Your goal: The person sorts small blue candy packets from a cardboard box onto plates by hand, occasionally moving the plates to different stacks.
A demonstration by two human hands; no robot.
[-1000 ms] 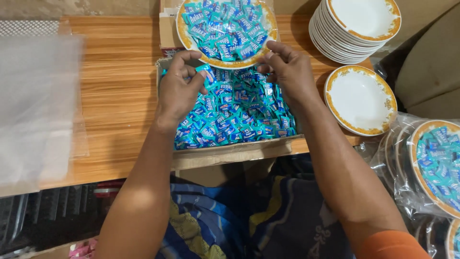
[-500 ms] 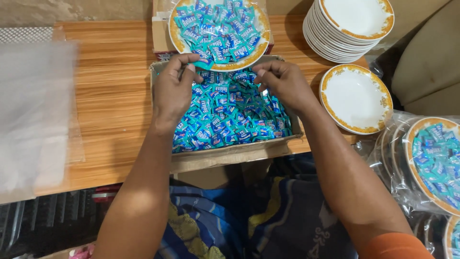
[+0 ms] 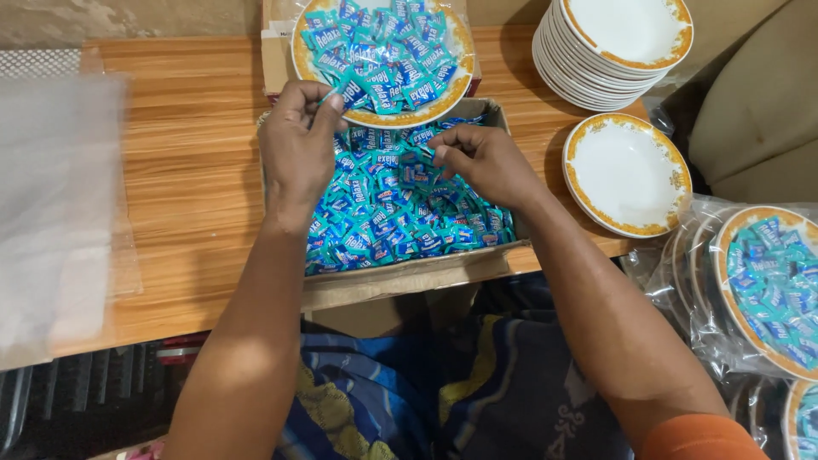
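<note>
Teal sweets (image 3: 400, 204), light and slippery-looking, filled the box (image 3: 400, 277); left hand (image 3: 298, 145) pinched one wrapper end, right hand (image 3: 481, 162) likewise, both below the plate (image 3: 456, 81).

Glossy foil-like sweet wrappers (image 3: 400, 204), matt cardboard box (image 3: 409, 274), smooth wood-grain bench (image 3: 196, 170), glazed white plates (image 3: 626, 170), clear crinkled plastic sheet (image 3: 51, 196)

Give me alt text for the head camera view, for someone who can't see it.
Two hands work over a cardboard box of blue wrapped candies: the left hand pinches one by a candy-filled plate, the right hand hovers over the box. Empty gold-rimmed plates are stacked on the wooden table.
</note>
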